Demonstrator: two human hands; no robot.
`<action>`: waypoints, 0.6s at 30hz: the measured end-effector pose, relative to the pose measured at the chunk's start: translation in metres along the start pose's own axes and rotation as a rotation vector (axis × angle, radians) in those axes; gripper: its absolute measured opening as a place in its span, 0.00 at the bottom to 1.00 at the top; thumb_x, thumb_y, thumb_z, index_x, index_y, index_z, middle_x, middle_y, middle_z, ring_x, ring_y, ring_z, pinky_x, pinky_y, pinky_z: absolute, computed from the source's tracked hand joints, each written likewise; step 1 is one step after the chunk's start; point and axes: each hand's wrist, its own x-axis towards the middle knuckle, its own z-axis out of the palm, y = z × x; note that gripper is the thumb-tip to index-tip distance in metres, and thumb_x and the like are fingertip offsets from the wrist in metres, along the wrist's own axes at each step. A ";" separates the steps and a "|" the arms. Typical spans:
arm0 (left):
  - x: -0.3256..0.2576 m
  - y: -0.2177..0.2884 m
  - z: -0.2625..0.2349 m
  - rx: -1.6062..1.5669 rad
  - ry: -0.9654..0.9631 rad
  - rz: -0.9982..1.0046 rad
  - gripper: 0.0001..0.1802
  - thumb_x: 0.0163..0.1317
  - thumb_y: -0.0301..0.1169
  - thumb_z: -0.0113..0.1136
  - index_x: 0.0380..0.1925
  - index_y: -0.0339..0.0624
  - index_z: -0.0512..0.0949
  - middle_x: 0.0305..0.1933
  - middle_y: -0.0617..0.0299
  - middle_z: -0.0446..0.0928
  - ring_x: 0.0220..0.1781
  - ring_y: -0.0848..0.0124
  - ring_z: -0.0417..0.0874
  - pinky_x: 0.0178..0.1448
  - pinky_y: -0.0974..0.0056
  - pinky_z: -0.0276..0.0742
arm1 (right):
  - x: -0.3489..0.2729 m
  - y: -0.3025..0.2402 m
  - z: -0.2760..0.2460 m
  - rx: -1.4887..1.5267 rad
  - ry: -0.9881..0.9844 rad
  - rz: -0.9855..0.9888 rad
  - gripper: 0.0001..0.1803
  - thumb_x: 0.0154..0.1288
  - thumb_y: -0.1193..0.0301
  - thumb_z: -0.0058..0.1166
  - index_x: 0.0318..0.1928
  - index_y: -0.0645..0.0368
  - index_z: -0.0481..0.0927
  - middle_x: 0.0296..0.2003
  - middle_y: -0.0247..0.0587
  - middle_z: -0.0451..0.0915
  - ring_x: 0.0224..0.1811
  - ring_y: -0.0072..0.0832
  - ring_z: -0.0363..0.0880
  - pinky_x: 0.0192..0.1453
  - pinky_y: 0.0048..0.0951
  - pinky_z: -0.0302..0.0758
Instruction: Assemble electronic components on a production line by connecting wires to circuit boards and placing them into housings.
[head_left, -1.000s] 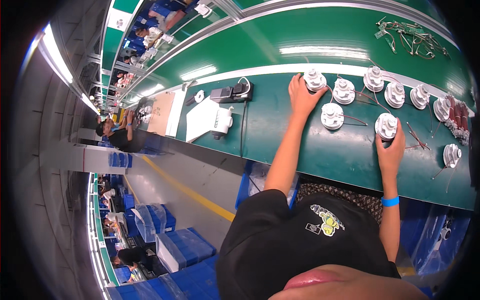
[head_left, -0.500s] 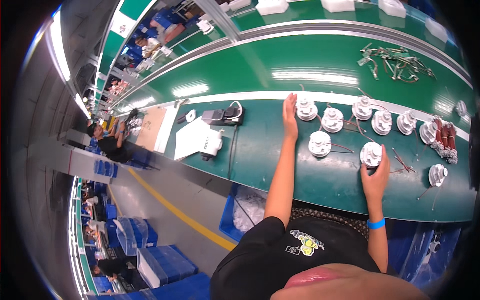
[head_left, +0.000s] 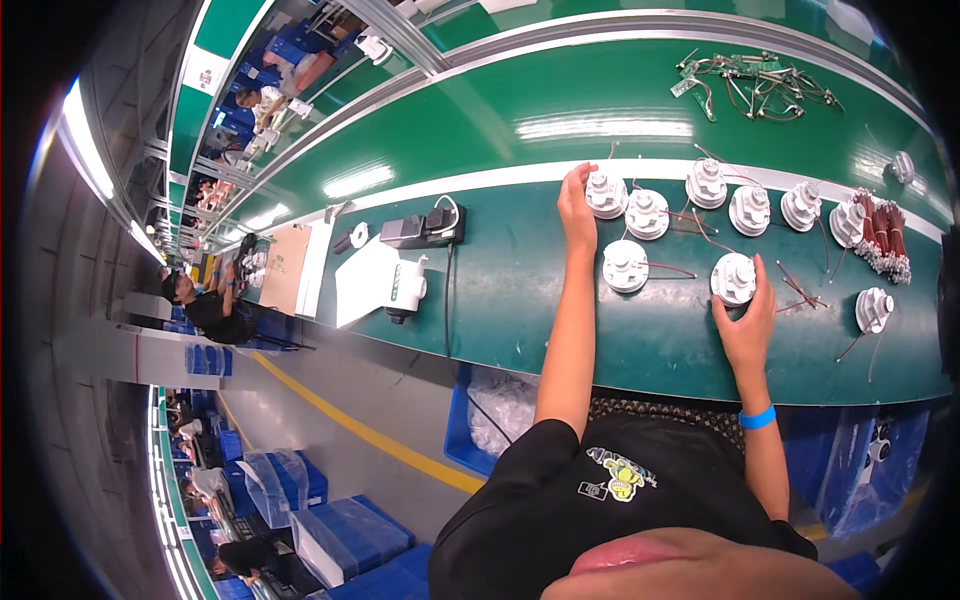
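L hand [head_left: 577, 205] fingers curled on the far white round part [head_left: 606, 193]; R hand [head_left: 745, 325] fingers cup the near part [head_left: 733, 278] on the green table [head_left: 500, 290]. Same grips as 1 s ago, both w/ parts in hand; view just shifted.
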 end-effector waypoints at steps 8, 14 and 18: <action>-0.004 0.003 0.007 0.083 0.007 0.018 0.26 0.74 0.44 0.38 0.46 0.29 0.75 0.47 0.54 0.78 0.52 0.67 0.76 0.60 0.65 0.67 | -0.003 0.008 0.003 0.054 -0.005 0.046 0.44 0.51 0.67 0.66 0.68 0.57 0.60 0.60 0.50 0.69 0.62 0.46 0.66 0.67 0.44 0.58; -0.001 0.002 0.007 0.079 0.029 0.027 0.27 0.74 0.46 0.37 0.44 0.31 0.76 0.43 0.56 0.79 0.47 0.69 0.77 0.55 0.66 0.69 | -0.002 0.003 0.003 0.051 -0.020 0.052 0.42 0.52 0.68 0.65 0.68 0.57 0.60 0.59 0.51 0.69 0.62 0.46 0.66 0.67 0.43 0.59; -0.004 0.010 0.013 0.127 0.006 0.037 0.26 0.74 0.46 0.38 0.44 0.32 0.76 0.42 0.57 0.78 0.45 0.70 0.77 0.53 0.66 0.70 | -0.004 0.007 0.002 0.003 -0.018 0.029 0.42 0.53 0.68 0.65 0.68 0.57 0.60 0.59 0.51 0.69 0.62 0.46 0.66 0.66 0.43 0.59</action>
